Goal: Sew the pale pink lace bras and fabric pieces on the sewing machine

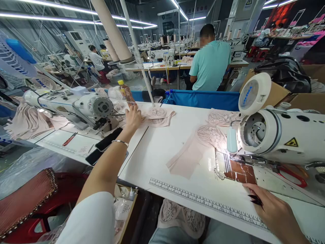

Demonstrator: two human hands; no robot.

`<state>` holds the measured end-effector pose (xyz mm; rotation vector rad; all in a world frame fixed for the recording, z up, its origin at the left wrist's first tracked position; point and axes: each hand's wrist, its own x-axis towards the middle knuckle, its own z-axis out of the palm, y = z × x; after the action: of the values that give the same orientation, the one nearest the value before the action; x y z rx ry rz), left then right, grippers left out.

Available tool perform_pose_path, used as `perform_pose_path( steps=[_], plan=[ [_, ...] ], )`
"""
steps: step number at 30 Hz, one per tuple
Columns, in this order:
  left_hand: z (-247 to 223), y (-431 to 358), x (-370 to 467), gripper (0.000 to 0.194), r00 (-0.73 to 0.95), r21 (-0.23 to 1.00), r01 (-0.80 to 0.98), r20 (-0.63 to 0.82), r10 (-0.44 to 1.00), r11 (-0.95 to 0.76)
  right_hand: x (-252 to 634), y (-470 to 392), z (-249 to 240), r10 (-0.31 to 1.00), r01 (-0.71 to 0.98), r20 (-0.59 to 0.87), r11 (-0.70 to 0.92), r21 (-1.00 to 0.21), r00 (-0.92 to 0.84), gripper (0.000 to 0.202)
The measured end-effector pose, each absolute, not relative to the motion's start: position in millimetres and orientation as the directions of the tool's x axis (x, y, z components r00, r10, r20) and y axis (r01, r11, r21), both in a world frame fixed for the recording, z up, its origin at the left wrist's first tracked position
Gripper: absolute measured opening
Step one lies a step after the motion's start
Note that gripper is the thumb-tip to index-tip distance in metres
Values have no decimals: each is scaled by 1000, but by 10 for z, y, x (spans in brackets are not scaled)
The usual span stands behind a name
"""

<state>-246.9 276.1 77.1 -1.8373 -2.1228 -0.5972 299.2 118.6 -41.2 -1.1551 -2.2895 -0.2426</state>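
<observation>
My left hand (133,117) is stretched far forward over the table, fingers bent, at the foot of a brown-filled bottle with a yellow cap (125,90). What its fingertips hold, if anything, is hidden. Pink lace cup pieces (158,117) lie just right of it. My right hand (274,208) rests at the front of the right sewing machine (286,132), index finger extended along the bed. A small dark pointed object (256,200) shows beneath its fingers; I cannot make out its kind. More lace cups with sheer pink fabric (209,139) lie left of this machine's needle area.
Another sewing machine (73,105) stands at left, with phones (103,147) and red snips (69,139) before it. Red-handled scissors (296,178) lie under the right machine's arm. A printed ruler (203,201) runs along the front edge. A lace piece (181,217) is on my lap. A person (212,64) sits ahead.
</observation>
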Motion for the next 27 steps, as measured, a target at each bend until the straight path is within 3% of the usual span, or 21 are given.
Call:
perform_pose_path(
  steps=[4, 7, 9, 11, 14, 17, 19, 21, 24, 27],
  plan=[
    [960, 2660, -2355, 38, -24, 102, 990, 797, 603, -97, 2769, 1134, -114, 690, 834, 654, 528, -159, -312, 33],
    [961, 2326, -1955, 40, 116, 24, 962, 865, 488, -271, 2448, 1103, 263, 730, 720, 680, 511, -470, -74, 32],
    [897, 2030, -1589, 27, 359, -163, 840, 882, 306, -517, 2233, 1104, 513, 741, 489, 647, 637, -596, -178, 29],
    [811, 1793, -1238, 17, 584, -332, 633, 798, 150, -699, 2066, 1115, 700, 717, 315, 552, 689, -653, -425, 37],
    [654, 1693, -866, 28, 645, -369, 557, 756, 109, -744, 1936, 1109, 794, 588, 210, 241, 594, -776, -772, 35],
    [424, 1741, -686, 37, 499, -183, 784, 753, 428, -593, 1926, 1042, 658, 616, 329, 19, 447, -832, -787, 31],
    [233, 1671, -618, 30, 331, -5, 896, 672, 662, -443, 1944, 973, 479, 735, 442, -37, 366, -819, -677, 28],
    [41, 1465, -537, 24, 247, 173, 903, 539, 805, -393, 1946, 902, 287, 831, 507, -26, 314, -803, -556, 25],
    [-160, 1041, -349, 42, 377, 561, 701, 232, 897, -440, 1902, 814, 78, 898, 523, 29, 281, -805, -439, 21],
    [-210, 748, -176, 46, 371, 916, 371, 2, 929, -150, 1869, 783, 18, 936, 497, 34, 217, -840, -350, 22]
  ],
)
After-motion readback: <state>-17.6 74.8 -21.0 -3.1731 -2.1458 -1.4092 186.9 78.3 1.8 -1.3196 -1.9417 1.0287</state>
